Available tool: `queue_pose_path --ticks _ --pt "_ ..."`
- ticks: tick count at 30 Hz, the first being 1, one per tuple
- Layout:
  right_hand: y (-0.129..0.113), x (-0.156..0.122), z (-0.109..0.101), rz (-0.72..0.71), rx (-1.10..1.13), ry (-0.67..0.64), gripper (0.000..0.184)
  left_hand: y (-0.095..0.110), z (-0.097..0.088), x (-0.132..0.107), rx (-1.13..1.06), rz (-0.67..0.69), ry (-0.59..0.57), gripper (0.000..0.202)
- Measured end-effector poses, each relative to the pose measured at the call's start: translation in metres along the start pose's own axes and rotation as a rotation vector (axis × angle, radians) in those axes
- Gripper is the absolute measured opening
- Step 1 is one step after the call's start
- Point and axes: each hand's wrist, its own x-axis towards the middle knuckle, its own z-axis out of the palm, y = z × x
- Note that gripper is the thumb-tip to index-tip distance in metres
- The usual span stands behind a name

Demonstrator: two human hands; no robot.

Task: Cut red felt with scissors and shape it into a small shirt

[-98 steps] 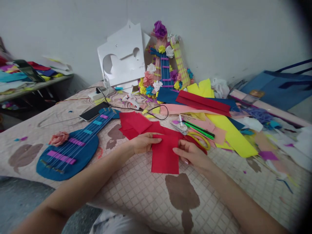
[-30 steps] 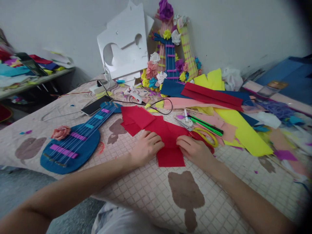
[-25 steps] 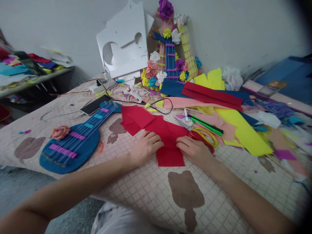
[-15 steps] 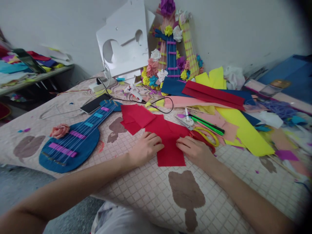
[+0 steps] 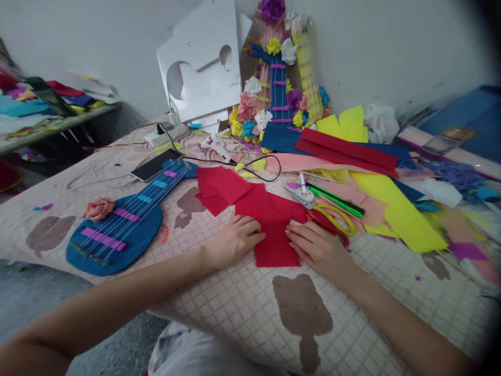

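A rectangular piece of red crepe paper [image 5: 277,248] lies flat on the table in front of me. My left hand [image 5: 237,237] is at its left edge, fingers curled and pressed together on the paper. On the opposite edge rests my right hand [image 5: 317,243], its fingers stretched out and lying on the paper, with the thumb lower down. Just beyond are more overlapping red pieces [image 5: 223,185]. Close to my right hand are yellow-handled scissors [image 5: 336,216] and a green cutter knife [image 5: 336,198]; a red handle or loop is partly hidden there.
To the left lies a blue toy guitar [image 5: 144,230] with a pink paper flower [image 5: 98,209]. Behind it are a phone [image 5: 154,165], a glue gun [image 5: 217,149] and a power strip [image 5: 160,137]. Decorated guitars [image 5: 279,89] lean on the wall. Coloured sheets [image 5: 407,219] cover the right side.
The view has shifted slightly. My right hand's fingers have flattened and its thumb has spread downward along the red paper's edge. My left hand stays at its side of the paper.
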Motion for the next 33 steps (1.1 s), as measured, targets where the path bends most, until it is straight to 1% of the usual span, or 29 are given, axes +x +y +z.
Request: queue_pose_path --ticks 3,7,10,13,15,18,20,25,29,33 --pt "-0.004 -0.002 -0.003 0.020 0.003 0.027 0.028 0.000 0.000 0.001 0.019 0.020 0.004 0.027" --pt "-0.015 -0.002 -0.009 0.005 0.058 0.095 0.039 0.001 0.001 0.001 0.030 0.024 0.018 0.026" --pt "-0.025 0.002 -0.012 -0.034 0.106 0.068 0.038 0.002 0.002 0.001 0.032 0.024 0.022 0.026" --pt "-0.029 0.003 -0.010 -0.019 0.102 0.033 0.033 0.002 0.002 0.001 0.028 0.016 0.024 0.025" --pt "-0.025 0.001 -0.009 0.030 0.085 0.044 0.030 0.002 0.002 0.001 0.023 0.011 0.026 0.025" --pt "-0.013 -0.003 -0.006 0.145 0.058 0.086 0.029 0.002 0.002 0.001 0.011 0.006 0.033 0.025" --pt "-0.005 -0.005 -0.005 0.176 0.054 0.078 0.030 0.001 0.002 0.000 -0.009 0.003 0.034 0.025" --pt "0.002 -0.001 -0.004 0.079 0.052 -0.011 0.027 -0.002 0.004 -0.001 -0.095 -0.039 0.037 0.026" --pt "0.001 0.003 -0.005 0.056 0.010 -0.034 0.024 -0.003 0.007 0.002 -0.170 -0.104 0.063 0.024" --pt "0.003 0.002 -0.003 0.040 -0.017 -0.030 0.023 0.000 0.009 0.005 -0.149 -0.157 0.068 0.022"
